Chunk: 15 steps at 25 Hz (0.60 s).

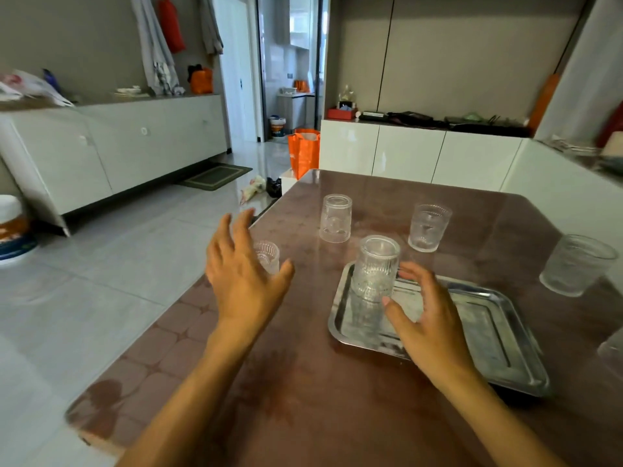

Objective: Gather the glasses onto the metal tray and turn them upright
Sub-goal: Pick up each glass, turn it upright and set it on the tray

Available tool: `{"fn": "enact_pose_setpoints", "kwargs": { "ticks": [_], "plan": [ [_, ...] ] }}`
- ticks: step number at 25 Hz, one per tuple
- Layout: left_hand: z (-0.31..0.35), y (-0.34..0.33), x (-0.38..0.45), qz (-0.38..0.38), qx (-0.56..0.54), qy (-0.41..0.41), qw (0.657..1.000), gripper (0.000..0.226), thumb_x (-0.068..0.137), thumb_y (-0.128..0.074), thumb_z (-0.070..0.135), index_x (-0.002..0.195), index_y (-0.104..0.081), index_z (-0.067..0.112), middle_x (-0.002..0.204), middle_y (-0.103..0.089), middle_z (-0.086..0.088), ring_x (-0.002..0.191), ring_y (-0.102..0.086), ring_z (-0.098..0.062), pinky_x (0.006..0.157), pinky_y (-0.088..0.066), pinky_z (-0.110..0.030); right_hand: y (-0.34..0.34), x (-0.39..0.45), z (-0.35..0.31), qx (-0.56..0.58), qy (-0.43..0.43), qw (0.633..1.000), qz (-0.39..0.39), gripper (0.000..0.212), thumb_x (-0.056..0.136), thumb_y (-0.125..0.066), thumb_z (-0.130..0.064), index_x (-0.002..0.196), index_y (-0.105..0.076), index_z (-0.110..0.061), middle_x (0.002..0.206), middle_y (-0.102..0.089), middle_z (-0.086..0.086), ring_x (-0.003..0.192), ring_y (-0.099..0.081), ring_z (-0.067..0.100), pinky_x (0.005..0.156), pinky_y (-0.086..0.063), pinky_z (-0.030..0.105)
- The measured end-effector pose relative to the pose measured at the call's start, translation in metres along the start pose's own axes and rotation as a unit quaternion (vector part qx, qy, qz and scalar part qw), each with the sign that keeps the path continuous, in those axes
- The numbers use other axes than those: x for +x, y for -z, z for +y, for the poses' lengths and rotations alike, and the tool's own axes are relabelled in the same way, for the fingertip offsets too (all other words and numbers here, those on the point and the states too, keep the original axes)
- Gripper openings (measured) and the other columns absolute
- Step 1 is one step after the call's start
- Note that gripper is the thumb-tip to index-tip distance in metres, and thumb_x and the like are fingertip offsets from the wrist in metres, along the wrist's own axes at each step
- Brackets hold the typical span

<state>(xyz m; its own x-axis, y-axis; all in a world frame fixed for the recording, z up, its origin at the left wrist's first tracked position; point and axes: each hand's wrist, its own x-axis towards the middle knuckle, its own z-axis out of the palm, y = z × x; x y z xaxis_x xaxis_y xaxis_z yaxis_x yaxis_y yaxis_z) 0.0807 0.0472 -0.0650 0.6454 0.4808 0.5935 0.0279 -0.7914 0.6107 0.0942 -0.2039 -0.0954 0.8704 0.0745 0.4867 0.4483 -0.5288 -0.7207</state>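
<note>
A rectangular silver metal tray (499, 335) is seen lying on the reddish-brown patterned counter (303, 399), toward its right edge, slightly skewed to the counter edges. One clear ribbed glass (376, 267) is stood upside down on the tray's far-left corner, base up. The right hand (428, 318) is held over the tray just beside this glass, fingers (409, 273) spread and curved, thumb tip close to the glass's lower wall; whether the glass is touched cannot be told, and nothing is gripped. The left hand (241, 274) is held above the counter's left edge, palm down, fingers spread wide, nothing held. A small clear ribbed glass (268, 256) is partly hidden behind the left hand, close to the left edge of the counter; its orientation cannot be told.

Further glasses are left off the tray. A clear inverted glass (335, 218) is placed beyond the tray toward the far edge of the counter. A clear upright-looking ribbed glass (428, 227) is placed to its right, also beyond the tray. A frosted textured glass (576, 264) is seen near the right edge of the counter, well apart from the tray's far-right corner, blurred. Another glass fragment (612, 352) is cut off by the frame at the right edge, orientation not readable.

An orange shopping bag (303, 153) is stood on the floor beyond the far corner of the counter.
</note>
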Motion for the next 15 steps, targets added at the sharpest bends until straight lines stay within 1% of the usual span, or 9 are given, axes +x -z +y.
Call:
{"fn": "enact_pose_setpoints", "kwargs": {
  "ticks": [1,3,5,6,8,10,11,13,15],
  "plan": [
    [-0.008,0.001,0.005,-0.048,-0.011,0.07,0.996,0.097,0.069,-0.08,0.041,0.148,-0.026,0.026,0.154,-0.038,-0.012,0.138,-0.038,-0.034,0.109,-0.038,-0.052,0.003,-0.007,-0.009,0.011,-0.002,1.0,-0.011,0.045,0.086,-0.071,-0.026,0.127,-0.053,-0.033,0.128,-0.059,-0.013,0.122,-0.051,0.007,0.094,-0.038,0.019],
    [-0.016,0.0,0.01,-0.118,-0.109,0.175,0.971,0.099,0.068,-0.084,0.035,0.149,-0.028,0.018,0.146,-0.049,-0.016,0.129,-0.05,-0.036,0.105,-0.045,-0.052,0.009,-0.016,-0.028,0.032,-0.006,0.999,-0.027,0.034,0.087,-0.071,-0.02,0.116,-0.06,-0.032,0.118,-0.064,-0.015,0.116,-0.055,0.004,0.089,-0.038,0.014],
    [-0.015,0.001,0.01,-0.113,-0.132,0.173,0.969,0.091,0.065,-0.087,0.033,0.141,-0.04,0.016,0.135,-0.06,-0.012,0.116,-0.06,-0.031,0.099,-0.051,-0.047,0.014,-0.021,-0.045,0.1,-0.058,0.992,-0.059,0.027,0.087,-0.072,-0.022,0.108,-0.064,-0.035,0.112,-0.07,-0.012,0.108,-0.06,0.001,0.086,-0.044,0.018],
    [-0.011,0.003,0.006,-0.099,-0.133,0.131,0.977,0.089,0.062,-0.089,0.031,0.138,-0.042,0.02,0.131,-0.062,-0.005,0.112,-0.061,-0.024,0.096,-0.053,-0.042,0.017,-0.022,-0.052,0.173,-0.121,0.973,-0.092,0.025,0.086,-0.073,-0.027,0.107,-0.065,-0.036,0.109,-0.073,-0.007,0.102,-0.065,0.004,0.083,-0.049,0.023],
    [0.006,0.012,-0.013,-0.104,-0.204,0.007,0.974,0.089,0.06,-0.091,0.026,0.133,-0.042,0.033,0.125,-0.059,0.019,0.11,-0.058,-0.003,0.095,-0.051,-0.024,0.02,-0.019,-0.061,0.344,-0.272,0.877,-0.197,0.038,0.083,-0.071,-0.045,0.118,-0.062,-0.031,0.107,-0.076,0.008,0.093,-0.072,0.021,0.076,-0.057,0.036],
    [0.032,0.019,-0.039,-0.166,-0.258,-0.164,0.938,0.086,0.063,-0.089,0.029,0.135,-0.041,0.035,0.129,-0.054,0.029,0.121,-0.053,0.005,0.101,-0.044,-0.016,0.021,-0.017,-0.063,0.46,-0.363,0.763,-0.274,0.06,0.083,-0.062,-0.06,0.128,-0.057,-0.021,0.111,-0.074,0.019,0.087,-0.072,0.034,0.072,-0.057,0.045],
    [0.045,0.019,-0.05,-0.186,-0.242,-0.269,0.914,0.082,0.069,-0.085,0.033,0.138,-0.04,0.029,0.136,-0.05,0.024,0.131,-0.046,0.003,0.108,-0.039,-0.018,0.023,-0.015,-0.059,0.492,-0.368,0.735,-0.286,0.066,0.082,-0.06,-0.064,0.129,-0.06,-0.017,0.111,-0.072,0.021,0.086,-0.071,0.036,0.07,-0.057,0.045],
    [0.065,0.011,-0.061,-0.185,-0.176,-0.455,0.853,0.075,0.079,-0.075,0.036,0.142,-0.039,0.013,0.148,-0.041,0.008,0.146,-0.028,-0.004,0.12,-0.024,-0.023,0.029,-0.011,-0.047,0.53,-0.349,0.722,-0.276,0.067,0.08,-0.064,-0.064,0.125,-0.067,-0.015,0.111,-0.071,0.022,0.088,-0.07,0.037,0.068,-0.056,0.046],
    [0.074,0.004,-0.059,-0.245,-0.136,-0.484,0.829,0.08,0.082,-0.07,0.045,0.148,-0.032,0.019,0.159,-0.026,0.006,0.151,-0.01,-0.002,0.122,-0.01,-0.018,0.039,-0.007,-0.033,0.543,-0.333,0.733,-0.24,0.061,0.077,-0.073,-0.056,0.125,-0.067,-0.019,0.117,-0.07,0.022,0.096,-0.07,0.039,0.071,-0.056,0.049]
  ]
}}
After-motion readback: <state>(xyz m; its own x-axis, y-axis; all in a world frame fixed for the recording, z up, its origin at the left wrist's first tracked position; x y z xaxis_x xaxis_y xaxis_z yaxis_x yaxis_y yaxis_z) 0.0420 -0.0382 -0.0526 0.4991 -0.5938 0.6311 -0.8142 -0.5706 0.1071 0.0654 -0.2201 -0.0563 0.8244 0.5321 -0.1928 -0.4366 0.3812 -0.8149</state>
